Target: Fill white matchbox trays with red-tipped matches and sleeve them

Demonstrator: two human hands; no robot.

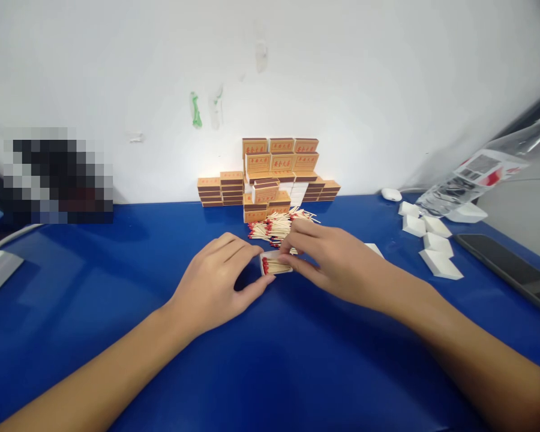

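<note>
Blue desk (117, 288): carries everything shown.
Match tray (276, 264): white, filled with red-tipped matches, frame centre, between both hands.
Left hand (216, 282): fingers curled, pinching the tray's left end.
Right hand (337, 258): fingers pressed together, gripping its right end.
Loose matches (274, 227): piled just above the tray.

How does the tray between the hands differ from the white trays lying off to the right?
The held tray carries red-tipped matches; the side trays show none. The held tray is gripped by the left hand and right hand; the side trays lie untouched and scattered. Both are small, white and on the blue table.
</note>
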